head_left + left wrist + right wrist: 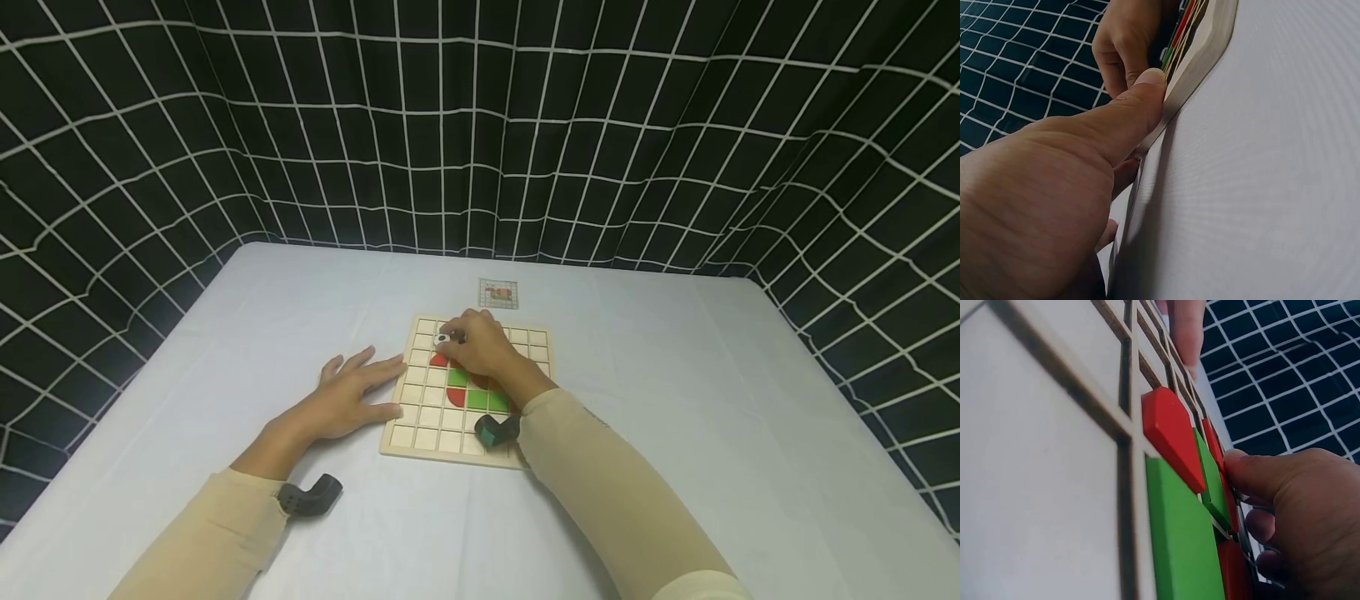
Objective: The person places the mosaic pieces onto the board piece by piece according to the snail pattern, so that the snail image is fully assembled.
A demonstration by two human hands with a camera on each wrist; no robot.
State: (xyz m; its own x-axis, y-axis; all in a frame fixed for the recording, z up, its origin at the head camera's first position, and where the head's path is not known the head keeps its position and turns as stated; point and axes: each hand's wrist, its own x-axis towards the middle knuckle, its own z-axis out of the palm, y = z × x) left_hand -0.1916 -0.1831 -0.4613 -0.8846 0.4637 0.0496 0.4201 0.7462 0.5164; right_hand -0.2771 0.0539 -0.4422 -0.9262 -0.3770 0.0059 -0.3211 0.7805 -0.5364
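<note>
A square wooden grid board (427, 437) lies on the white table with several red and green tiles set in its cells. My right hand (483, 343) reaches over its upper part, thumb and index finger pinching a white tile with a black dot (442, 339). Just below the fingertips sits a red tile (438, 360). A green tile (457, 377) and a rounded red tile (456, 397) lie further down. My left hand (341, 404) is spread flat at the board's left side. Its thumb (1141, 100) and forefinger touch the board's edge, also seen in the left wrist view.
Beyond the board lies a small picture card (498, 293) showing a coloured pattern on a grid. A black curtain (465, 133) with white grid lines rises behind and beside the white tabletop (675, 375). Black cameras (311, 497) are strapped at both wrists.
</note>
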